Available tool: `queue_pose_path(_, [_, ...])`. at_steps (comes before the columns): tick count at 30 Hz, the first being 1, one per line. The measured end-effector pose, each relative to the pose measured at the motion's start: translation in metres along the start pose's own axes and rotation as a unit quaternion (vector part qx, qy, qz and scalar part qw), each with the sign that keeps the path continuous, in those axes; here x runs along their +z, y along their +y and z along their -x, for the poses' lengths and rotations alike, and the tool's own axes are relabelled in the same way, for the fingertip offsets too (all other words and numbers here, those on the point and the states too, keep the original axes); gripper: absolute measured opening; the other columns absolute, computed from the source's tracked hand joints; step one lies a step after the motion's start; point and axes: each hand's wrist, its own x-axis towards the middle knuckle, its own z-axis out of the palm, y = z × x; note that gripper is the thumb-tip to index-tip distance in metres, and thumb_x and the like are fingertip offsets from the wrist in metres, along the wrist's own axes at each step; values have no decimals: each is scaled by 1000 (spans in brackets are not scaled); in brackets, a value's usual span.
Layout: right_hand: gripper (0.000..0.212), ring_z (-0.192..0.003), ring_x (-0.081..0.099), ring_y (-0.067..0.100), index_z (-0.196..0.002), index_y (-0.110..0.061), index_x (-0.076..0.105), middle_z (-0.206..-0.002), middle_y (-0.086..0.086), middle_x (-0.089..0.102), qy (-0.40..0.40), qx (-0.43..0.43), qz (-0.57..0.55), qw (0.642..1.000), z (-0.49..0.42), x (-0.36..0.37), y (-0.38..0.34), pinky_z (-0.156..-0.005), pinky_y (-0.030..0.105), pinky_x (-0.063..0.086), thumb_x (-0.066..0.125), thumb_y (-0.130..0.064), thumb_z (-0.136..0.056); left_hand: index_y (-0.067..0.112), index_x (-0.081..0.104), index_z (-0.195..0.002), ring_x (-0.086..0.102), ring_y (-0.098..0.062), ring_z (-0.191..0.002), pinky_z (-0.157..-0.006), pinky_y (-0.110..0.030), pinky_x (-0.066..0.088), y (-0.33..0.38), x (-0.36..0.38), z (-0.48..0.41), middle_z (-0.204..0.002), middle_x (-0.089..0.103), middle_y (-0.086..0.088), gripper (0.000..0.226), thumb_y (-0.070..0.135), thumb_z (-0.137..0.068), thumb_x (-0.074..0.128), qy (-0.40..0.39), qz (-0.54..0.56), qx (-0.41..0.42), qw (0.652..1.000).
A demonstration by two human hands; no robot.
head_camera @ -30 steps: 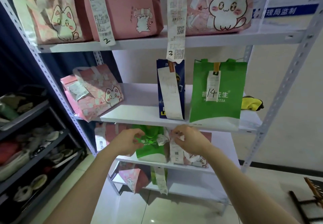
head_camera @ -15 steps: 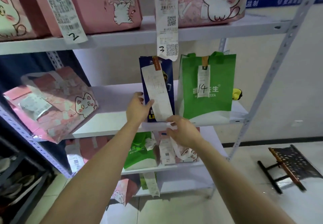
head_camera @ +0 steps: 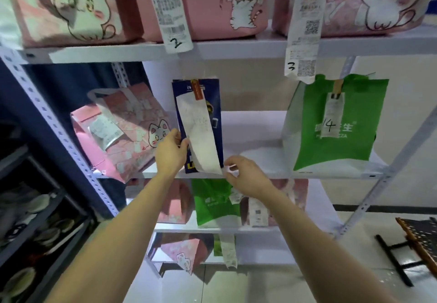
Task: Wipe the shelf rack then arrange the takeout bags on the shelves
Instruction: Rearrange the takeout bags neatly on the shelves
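We found tall bag (head_camera: 216,104) upright on middle shelf (head_camera: 257,163), between tilted bag (head_camera: 127,132) at left and bag marked 14 (head_camera: 350,146) well apart at right. Receipt (head_camera: 201,137) hung down tall bag's front. Our left hand (head_camera: 171,153) gripped tall bag's left edge; our right hand (head_camera: 246,177), before shelf lip, pinched receipt's bottom end. Top shelf (head_camera: 236,47) above carried three bags. Second rack (head_camera: 28,226) stood at left.
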Motion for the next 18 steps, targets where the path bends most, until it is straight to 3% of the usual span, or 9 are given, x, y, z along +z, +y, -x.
queue_pose_path(4, [39, -115, 65, 11, -138, -23, 63, -135, -4, 66, -9, -18, 6, 1000, -16, 28, -25, -102, 35, 55, 66, -34, -101, 10, 57, -93, 70, -37, -83, -72, -56, 58, -23, -26, -14, -90, 75, -10, 20, 24, -103, 68, -12, -13, -16, 1000])
queue_pose_path(7, [39, -111, 65, 10, -137, -23, 64, -132, -5, 67, 10, -11, -8, 1000, -26, 39, -38, -100, 33, 55, 67, -36, -101, 24, 54, -88, 74, -30, -89, -75, -47, 59, -35, -36, -19, -97, 79, -3, 25, 34, -104, 71, -32, -13, -22, 999])
queue_pose_path(10, [36, -103, 66, 9, -132, -22, 67, -127, -6, 69, 44, 7, -22, 999, -36, 48, -49, -94, 32, 57, 69, -36, -99, 26, 66, -103, 76, -18, -89, -80, -41, 61, -49, -50, -18, -100, 79, 7, 20, 43, -101, 74, -44, 15, -15, 999])
queue_pose_path(12, [32, -96, 67, 8, -126, -23, 68, -120, -7, 70, 73, 27, -26, 997, -45, 54, -56, -90, 33, 60, 71, -39, -98, 28, 66, -104, 72, -13, -82, -74, -39, 60, -61, -63, -13, -91, 75, 13, 24, 50, -100, 73, 31, 22, -16, 999])
queue_pose_path(14, [35, -93, 66, 10, -122, -23, 65, -117, -7, 68, 125, 53, -27, 990, -53, 59, -63, -86, 36, 61, 73, -45, -96, 27, 59, -105, 64, -16, -83, -72, -39, 54, -76, -78, -4, -93, 66, 12, 29, 51, -98, 73, 163, -5, -27, 986])
queue_pose_path(16, [51, -99, 65, 16, -127, -18, 57, -124, -1, 60, 189, 71, -25, 979, -64, 63, -67, -88, 41, 61, 77, -49, -92, 19, 53, -114, 52, -17, -92, -76, -39, 47, -90, -91, 2, -108, 57, 6, 43, 45, -92, 79, 278, -9, -56, 959])
queue_pose_path(18, [73, -113, 62, 23, -138, -13, 47, -138, 5, 53, 215, 90, -38, 972, -78, 66, -69, -94, 45, 59, 83, -50, -86, 12, 51, -124, 52, -23, -101, -84, -41, 46, -104, -104, -1, -119, 53, -4, 59, 45, -87, 84, 316, -5, -107, 943])
